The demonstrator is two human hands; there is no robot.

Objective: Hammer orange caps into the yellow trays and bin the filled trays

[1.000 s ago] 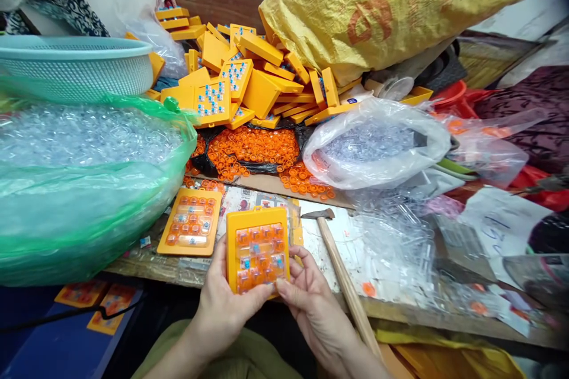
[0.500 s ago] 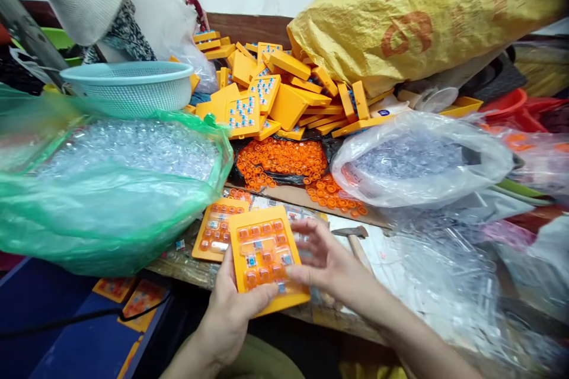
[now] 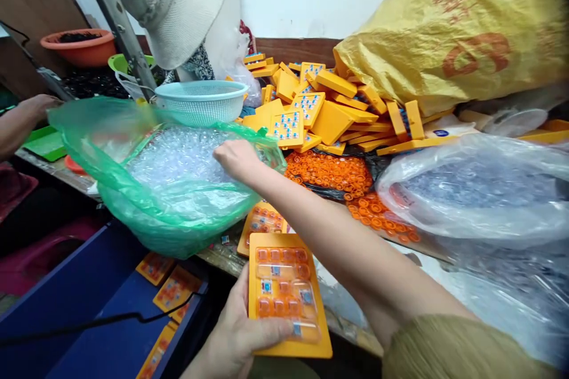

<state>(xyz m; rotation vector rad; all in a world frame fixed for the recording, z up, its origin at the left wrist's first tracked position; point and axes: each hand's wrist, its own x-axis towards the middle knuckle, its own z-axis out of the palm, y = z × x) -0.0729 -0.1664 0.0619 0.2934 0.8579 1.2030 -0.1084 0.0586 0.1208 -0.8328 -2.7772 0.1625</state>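
Note:
My left hand [image 3: 249, 325] grips a yellow plastic panel [image 3: 326, 340] low in the middle, thumb over its front. Orange rings, clear plastic caps and small blue-and-white switch parts fill the panel's face. Reaching across to the left, my right hand [image 3: 236, 159] is closed over a heap of clear plastic caps [image 3: 178, 151] in a green plastic bag [image 3: 155, 213]. Its fingertips are hidden, so what they hold cannot be made out. Behind the held panel lies a second filled panel [image 3: 262, 222] on the bench, partly covered by my right forearm.
Orange rings [image 3: 329, 172] lie in a black bag mid-bench, before piled yellow panels [image 3: 331, 121]. A white bag [image 3: 480, 189] of clear pieces sits right. Filled panels [image 3: 175, 293] lie in a blue bin [image 3: 89, 325]. Another person's hand [image 3: 38, 109] is at far left.
My right hand has left the panel and moved up and left to the caps in the green bag. The panel stays in my left hand. The view has turned left.

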